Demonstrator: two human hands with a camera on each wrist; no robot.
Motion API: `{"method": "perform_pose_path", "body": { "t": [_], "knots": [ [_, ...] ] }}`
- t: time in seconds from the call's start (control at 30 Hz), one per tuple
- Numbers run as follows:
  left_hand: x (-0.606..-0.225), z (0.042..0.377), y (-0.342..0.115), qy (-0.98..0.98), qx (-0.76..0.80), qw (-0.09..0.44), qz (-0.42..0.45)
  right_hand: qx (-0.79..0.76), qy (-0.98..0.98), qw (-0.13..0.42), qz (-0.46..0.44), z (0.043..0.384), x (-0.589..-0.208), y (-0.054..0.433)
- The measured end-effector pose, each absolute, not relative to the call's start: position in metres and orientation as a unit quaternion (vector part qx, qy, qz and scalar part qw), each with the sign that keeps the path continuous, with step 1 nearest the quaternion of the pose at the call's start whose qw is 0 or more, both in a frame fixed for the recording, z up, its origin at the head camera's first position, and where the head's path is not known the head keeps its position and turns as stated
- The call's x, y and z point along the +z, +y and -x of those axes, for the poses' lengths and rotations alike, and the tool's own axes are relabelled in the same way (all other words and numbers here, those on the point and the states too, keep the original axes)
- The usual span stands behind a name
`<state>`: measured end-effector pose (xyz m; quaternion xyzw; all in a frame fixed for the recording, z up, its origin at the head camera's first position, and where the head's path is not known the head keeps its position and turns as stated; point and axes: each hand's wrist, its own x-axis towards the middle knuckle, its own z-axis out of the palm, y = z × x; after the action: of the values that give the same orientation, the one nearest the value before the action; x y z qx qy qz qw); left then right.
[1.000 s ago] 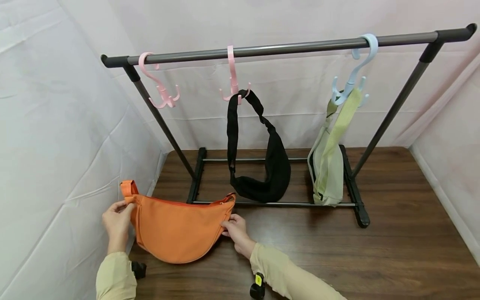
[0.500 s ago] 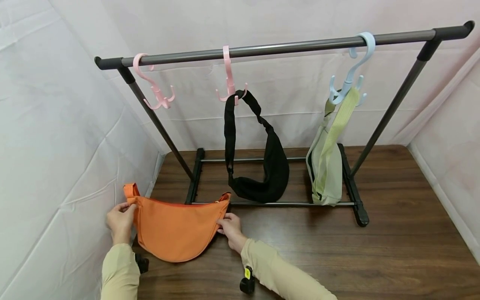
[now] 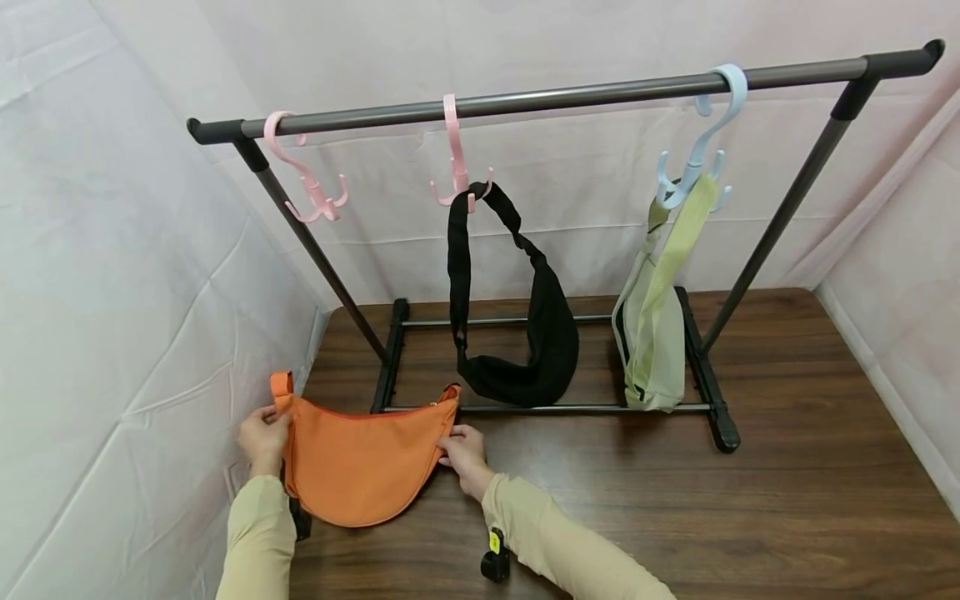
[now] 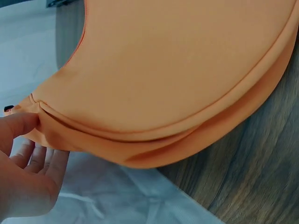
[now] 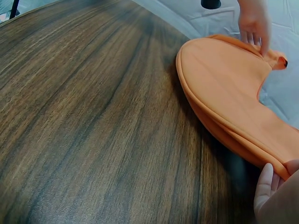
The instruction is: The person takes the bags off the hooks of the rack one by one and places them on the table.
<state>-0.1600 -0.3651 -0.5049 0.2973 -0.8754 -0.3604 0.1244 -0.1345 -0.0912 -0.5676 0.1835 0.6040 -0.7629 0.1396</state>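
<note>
An orange crescent-shaped bag [image 3: 367, 462] is held between both hands at the front left of the table, its zipped edge facing the rack. My left hand [image 3: 264, 437] pinches its left end just below the orange strap loop [image 3: 282, 385]; in the left wrist view the thumb lies on the front of the bag [image 4: 177, 70] with the fingers behind. At the other end, my right hand [image 3: 465, 454] pinches the bag's edge below the zip. The right wrist view shows the bag's rounded bottom [image 5: 187, 70] at the wooden tabletop.
Behind the bag stands a dark metal rack [image 3: 570, 100]. A pink hook [image 3: 318, 196] hangs bare at its left. A black bag [image 3: 551, 333] hangs from another pink hook [image 3: 457, 154], and a pale green bag [image 3: 663, 325] from a blue hook [image 3: 705, 150]. White cloth [image 3: 135, 292] walls the left side.
My left hand has moved right with its end of the bag, bringing the two ends closer together. The right hand shifted slightly left, then stayed about still. The camera view has shifted a little.
</note>
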Motion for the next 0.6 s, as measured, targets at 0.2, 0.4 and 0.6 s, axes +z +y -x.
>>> {"method": "perform_pose_path", "body": {
  "t": [0.2,0.4,0.6],
  "knots": [
    [-0.52,0.169,-0.362,-0.898,-0.335,0.109,-0.265,-0.754,0.614,0.128,-0.196,0.135,-0.571,-0.091],
    [-0.528,0.171,-0.361,-0.908,-0.315,0.104,-0.257,-0.747,0.62,0.125,-0.205,0.134,-0.574,-0.091],
    [-0.532,0.171,-0.363,-0.897,-0.327,0.09,-0.283,-0.745,0.623,0.127,-0.202,0.132,-0.572,-0.089]
  ]
}}
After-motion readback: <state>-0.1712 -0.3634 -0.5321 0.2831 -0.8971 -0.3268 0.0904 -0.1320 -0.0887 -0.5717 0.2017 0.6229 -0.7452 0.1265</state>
